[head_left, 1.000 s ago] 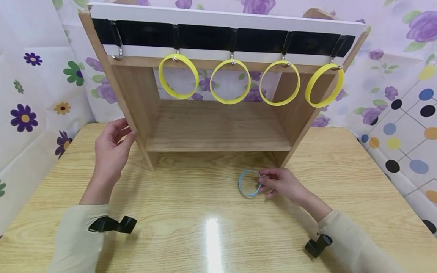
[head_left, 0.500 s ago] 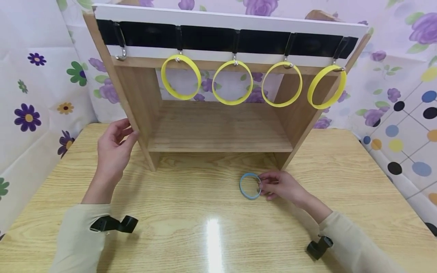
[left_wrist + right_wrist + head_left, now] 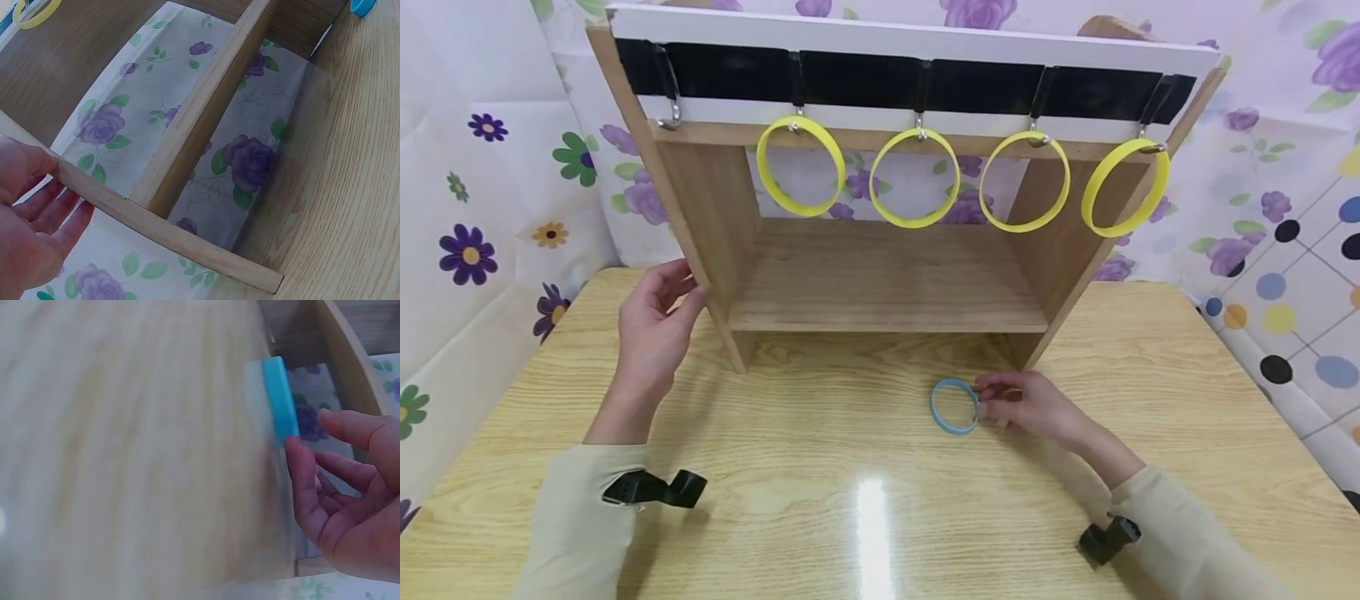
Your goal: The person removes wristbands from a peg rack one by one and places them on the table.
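Note:
A light blue ring (image 3: 935,408) is pinched at its right side by my right hand (image 3: 1026,408), low in front of the shelf's right foot. In the right wrist view the ring (image 3: 281,400) is nearly edge-on; my thumb touches its near end, and the index fingertip stands apart from it. The other fingertips are partly hidden. My left hand (image 3: 655,321) rests against the left side panel of a wooden shelf (image 3: 887,283), thumb at the front edge, fingers along the outer face. Several yellow rings (image 3: 914,222) hang from metal hooks on the shelf's upper rail.
The shelf stands on a wood-grain table (image 3: 775,500). At the rail's left end is another metal hook (image 3: 672,117). Floral cloth (image 3: 1240,158) covers the wall behind and the sides. Each sleeve carries a black camera mount (image 3: 1108,540).
The blue ring has turned slightly in my right hand, and the index finger has come away from it. My left hand stays at the side panel. The head view has shifted slightly.

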Tool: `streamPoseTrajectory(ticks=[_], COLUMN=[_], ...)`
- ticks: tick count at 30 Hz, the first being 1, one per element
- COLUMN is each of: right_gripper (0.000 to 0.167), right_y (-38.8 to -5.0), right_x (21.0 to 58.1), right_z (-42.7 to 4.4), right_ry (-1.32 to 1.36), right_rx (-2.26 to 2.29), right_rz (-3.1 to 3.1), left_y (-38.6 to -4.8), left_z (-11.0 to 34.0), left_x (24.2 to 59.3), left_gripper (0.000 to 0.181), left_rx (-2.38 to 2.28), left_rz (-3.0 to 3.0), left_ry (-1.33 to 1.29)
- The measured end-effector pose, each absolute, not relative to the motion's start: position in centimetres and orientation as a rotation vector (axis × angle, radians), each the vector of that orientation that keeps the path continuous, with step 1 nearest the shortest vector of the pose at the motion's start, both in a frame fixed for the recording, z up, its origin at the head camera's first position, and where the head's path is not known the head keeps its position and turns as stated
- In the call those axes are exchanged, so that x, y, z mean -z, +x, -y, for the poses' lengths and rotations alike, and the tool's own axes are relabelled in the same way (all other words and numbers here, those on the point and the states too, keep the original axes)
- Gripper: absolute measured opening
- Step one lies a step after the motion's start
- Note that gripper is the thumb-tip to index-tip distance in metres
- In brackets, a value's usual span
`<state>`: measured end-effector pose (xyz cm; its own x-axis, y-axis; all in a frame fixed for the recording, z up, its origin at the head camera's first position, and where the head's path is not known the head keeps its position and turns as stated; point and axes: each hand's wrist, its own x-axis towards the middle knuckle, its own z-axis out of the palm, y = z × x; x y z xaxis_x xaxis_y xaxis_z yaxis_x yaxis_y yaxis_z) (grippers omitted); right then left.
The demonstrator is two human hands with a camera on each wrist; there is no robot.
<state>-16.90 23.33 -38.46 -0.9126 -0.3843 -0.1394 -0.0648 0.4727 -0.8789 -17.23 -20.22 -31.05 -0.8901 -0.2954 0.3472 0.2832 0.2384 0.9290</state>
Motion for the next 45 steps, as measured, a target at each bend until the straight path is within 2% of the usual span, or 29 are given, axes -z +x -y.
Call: streamPoseTrajectory(ticks=[8,18,35,45], right_gripper=[0.047,0.036,0.032,0.033], right_y=[-17.4,-16.9,-15.7,-16.2], right_x=[36.2,33.6,26.2,22.9], right_z=[-22.8,-20.6,-13.3,-9.5], right_ry=[-0.456,-0.507,-0.845,-1.004], right_rx=[1.405,1.512,1.629,1.704], right_rz=[-2.472,-2.526,-2.561,-2.565], left_y=[-17.6,-17.7,-17.4,-17.1], left_z=[20.1,19.9,20.1,20.3], left_x=[31.1,31.0,31.2,31.0], left_gripper=[0.031,0.031,0.030,0.030], left_rx=[1.715,1.713,1.744,1.687], left_rz=[2.039,2.063,2.019,2.083], left_ry=[0.011,-0.007,0.026,0.017])
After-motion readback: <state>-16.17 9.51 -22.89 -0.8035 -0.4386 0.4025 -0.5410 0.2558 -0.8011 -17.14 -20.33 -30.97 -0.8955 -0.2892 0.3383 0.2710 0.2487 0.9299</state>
